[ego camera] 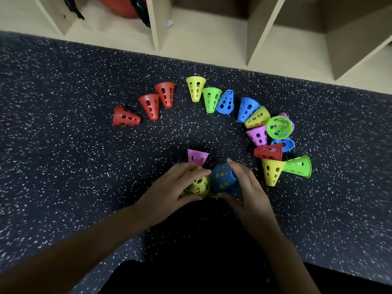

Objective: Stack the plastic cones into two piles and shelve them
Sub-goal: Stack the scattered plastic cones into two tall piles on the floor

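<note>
Lower centre of frame: yellow cone [197, 186] gripped under left hand [169, 187], fingers curled over it, thumb below; axis unclear under fingers. Touching at its right, blue cone [222, 179], narrow end up toward camera, clasped by right hand [248, 187], fingers half curled round far side. Pink cone [198, 157] just above left fingertips, wide rim toward top of frame. Remaining cones [212, 99] in loose arc, upper centre to right, at mixed angles.

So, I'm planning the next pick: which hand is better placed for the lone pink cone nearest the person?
Probably the left hand: its fingers lie right at the pink cone, while the right hand sits further aside. Both are busy, left holding a yellow cone, right a blue cone.
</note>
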